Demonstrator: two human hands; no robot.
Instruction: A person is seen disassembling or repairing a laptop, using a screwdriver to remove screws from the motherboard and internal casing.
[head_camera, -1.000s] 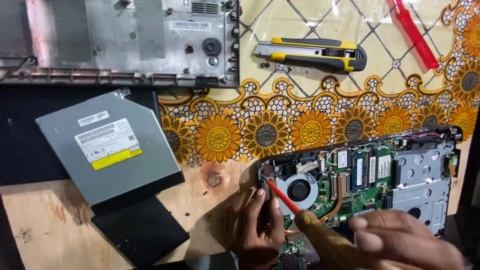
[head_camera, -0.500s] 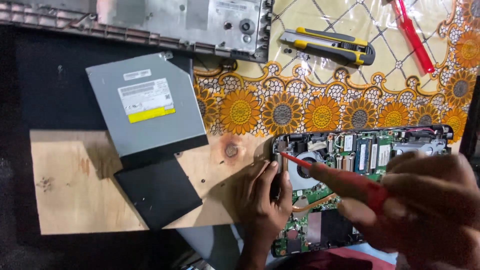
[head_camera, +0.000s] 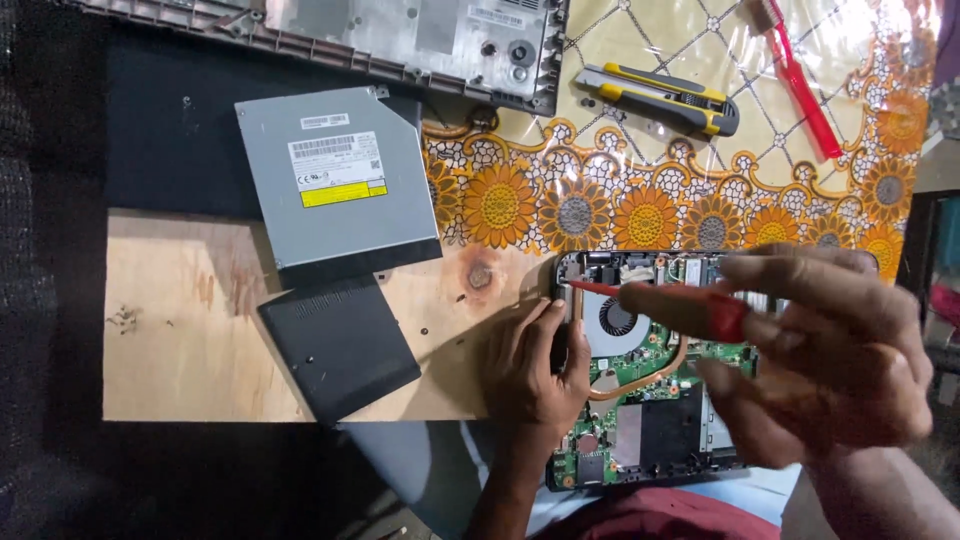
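Red plastic fills your right hand (head_camera: 830, 360): your fingers (head_camera: 790, 275) are closed around the handle of a slim red-handled screwdriver (head_camera: 690, 308), its thin shaft slanting up and left so the tip sits at the top left corner of the opened laptop base with its green circuit board (head_camera: 640, 440). Your left hand (head_camera: 535, 370) lies flat along the left edge of that base, fingers loosely curled against the rim and holding nothing, steadying it. By the look of it, you are working a screw at that corner, just above the round grey cooling fan (head_camera: 612, 320); seating the tip squarely calls for a steady base, though the screw head itself is too small to make out. The base acts as a shallow tray: in it lie the fan, a curved copper heat pipe (head_camera: 650, 380) and the board. Further out on the pale plywood surface (head_camera: 170, 330) rest a small black cover panel (head_camera: 340, 345) and, touching its upper edge, a grey metal optical drive (head_camera: 335, 185). Beyond, on the sunflower-patterned cloth (head_camera: 560, 210), lie a yellow and black utility knife (head_camera: 660, 98) and a red toothbrush (head_camera: 800, 80).
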